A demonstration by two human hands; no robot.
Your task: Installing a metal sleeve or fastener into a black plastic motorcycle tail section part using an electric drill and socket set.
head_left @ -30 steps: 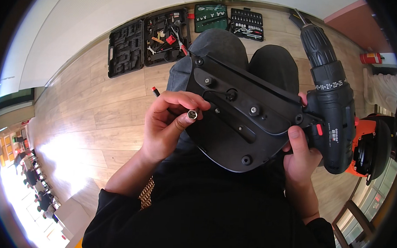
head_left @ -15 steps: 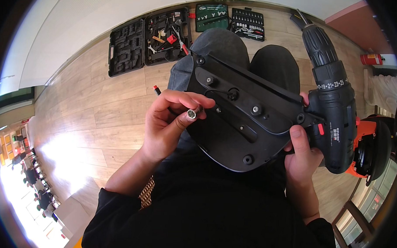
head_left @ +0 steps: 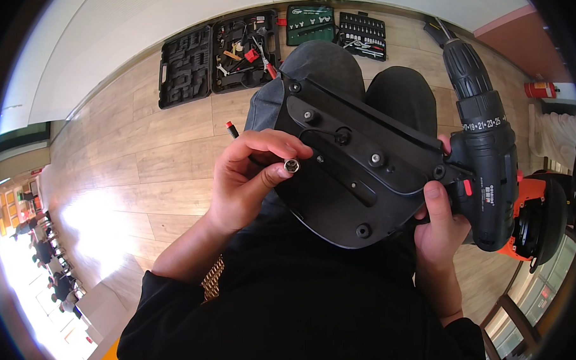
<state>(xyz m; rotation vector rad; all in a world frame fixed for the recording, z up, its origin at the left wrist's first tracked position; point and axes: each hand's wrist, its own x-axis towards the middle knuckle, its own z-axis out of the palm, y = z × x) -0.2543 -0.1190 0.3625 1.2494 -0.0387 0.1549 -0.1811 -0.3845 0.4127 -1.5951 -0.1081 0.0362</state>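
Note:
My left hand (head_left: 243, 178) pinches a small silver hex socket (head_left: 291, 166) between thumb and fingers, its opening turned up at me. A black cable with a red tip (head_left: 231, 128) sticks out beyond that hand. Across my lap lies a black plastic panel (head_left: 331, 200) with several screws and recessed holes, and a thin wire coming out of its middle. My right hand (head_left: 442, 217) is closed at the panel's right corner, thumb on top, against a black cordless drill (head_left: 485, 168) whose chuck points away from me. Its handle and most of those fingers are hidden.
On the wood floor ahead lie an open black toolbox (head_left: 245, 51), a green wrench pouch (head_left: 310, 25) and a socket set case (head_left: 363, 35). An orange and black machine (head_left: 534, 214) stands at the right, a red extinguisher (head_left: 540, 90) beyond. Several people are far left.
My left hand has tilted the socket, so its opening faces up more squarely and sits slightly further right. The panel and drill shift only slightly in view.

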